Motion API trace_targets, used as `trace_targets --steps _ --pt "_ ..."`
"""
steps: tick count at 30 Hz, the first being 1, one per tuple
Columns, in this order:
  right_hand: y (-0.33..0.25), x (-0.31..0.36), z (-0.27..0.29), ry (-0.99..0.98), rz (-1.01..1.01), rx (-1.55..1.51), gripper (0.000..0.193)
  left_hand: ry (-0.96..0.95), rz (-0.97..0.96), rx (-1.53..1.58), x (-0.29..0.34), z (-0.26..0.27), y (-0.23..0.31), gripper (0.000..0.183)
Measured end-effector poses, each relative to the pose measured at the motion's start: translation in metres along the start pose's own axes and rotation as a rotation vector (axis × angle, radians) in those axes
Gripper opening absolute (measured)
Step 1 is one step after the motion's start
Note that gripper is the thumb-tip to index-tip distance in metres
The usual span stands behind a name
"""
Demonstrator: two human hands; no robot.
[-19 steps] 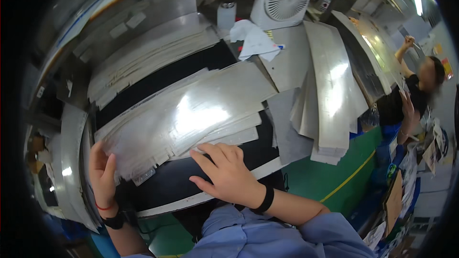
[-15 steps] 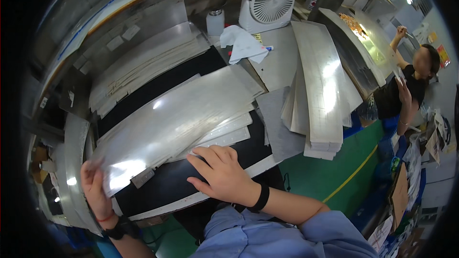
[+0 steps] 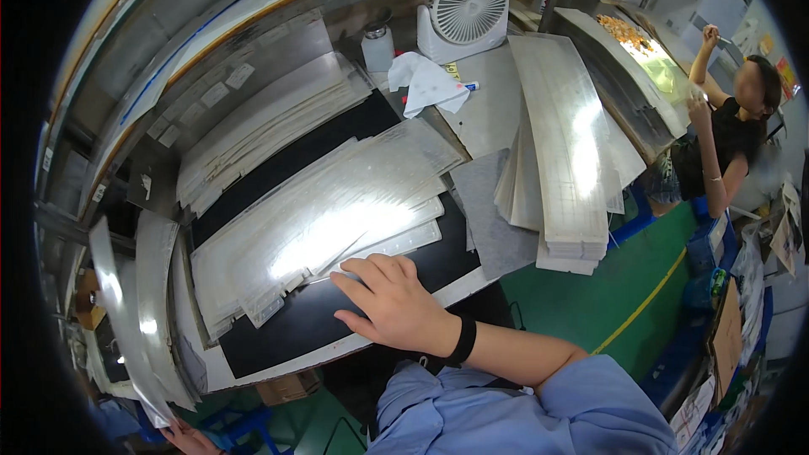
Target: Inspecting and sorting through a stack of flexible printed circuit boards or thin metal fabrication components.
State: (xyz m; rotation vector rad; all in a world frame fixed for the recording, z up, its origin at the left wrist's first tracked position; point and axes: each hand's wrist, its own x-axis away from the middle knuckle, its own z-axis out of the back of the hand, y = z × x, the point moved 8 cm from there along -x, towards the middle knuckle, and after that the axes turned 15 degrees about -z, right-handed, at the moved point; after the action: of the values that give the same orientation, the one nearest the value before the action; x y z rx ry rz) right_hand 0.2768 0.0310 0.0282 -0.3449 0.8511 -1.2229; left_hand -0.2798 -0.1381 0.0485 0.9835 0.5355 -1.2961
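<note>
Head view: my left hand (image 3: 194, 438), fingers closed, holds the near end of one long, thin, silvery sheet (image 3: 126, 320), away left of the black rectangular mat (image 3: 278, 344). Right hand (image 3: 394, 299) empty, fingers loosely spread, beside the fanned pile of silvery sheets (image 3: 253, 263). One sheet off, not yet released; many left on the mat, I judge.

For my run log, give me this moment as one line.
Left hand: holding thin sheet | right hand: open, at near edge of sheet stack | stack: on black mat | white fan: beyond stack
</note>
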Motion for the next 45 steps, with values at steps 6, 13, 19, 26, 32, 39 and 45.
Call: trace_targets --steps 6,13,19,26,32,39,45 --pt "0.004 0.000 0.002 0.013 -0.010 -0.026 0.046 -0.147 0.014 -0.070 -0.004 -0.025 0.002 0.036" --pt "0.006 0.002 -0.001 0.003 -0.015 -0.053 0.045 0.148 0.085 -0.706 -0.019 -0.011 0.054 0.046" --pt "0.005 0.000 0.000 -0.003 -0.004 -0.048 0.045 -0.158 0.176 0.076 -0.013 -0.095 0.083 0.045" --pt "0.006 -0.001 -0.002 -0.028 -0.019 -0.035 0.046 -0.693 0.711 1.120 0.021 -0.217 0.222 0.040" --pt "0.009 -0.004 -0.004 -0.058 -0.038 -0.029 0.048 -0.604 0.758 1.271 0.006 -0.243 0.232 0.043" --pt "0.006 -0.011 -0.012 -0.099 -0.049 0.031 0.049 -0.714 0.489 1.226 -0.042 -0.298 0.221 0.043" --pt "0.004 -0.013 -0.018 -0.118 -0.043 0.080 0.051 -0.800 0.562 1.311 -0.049 -0.310 0.234 0.051"
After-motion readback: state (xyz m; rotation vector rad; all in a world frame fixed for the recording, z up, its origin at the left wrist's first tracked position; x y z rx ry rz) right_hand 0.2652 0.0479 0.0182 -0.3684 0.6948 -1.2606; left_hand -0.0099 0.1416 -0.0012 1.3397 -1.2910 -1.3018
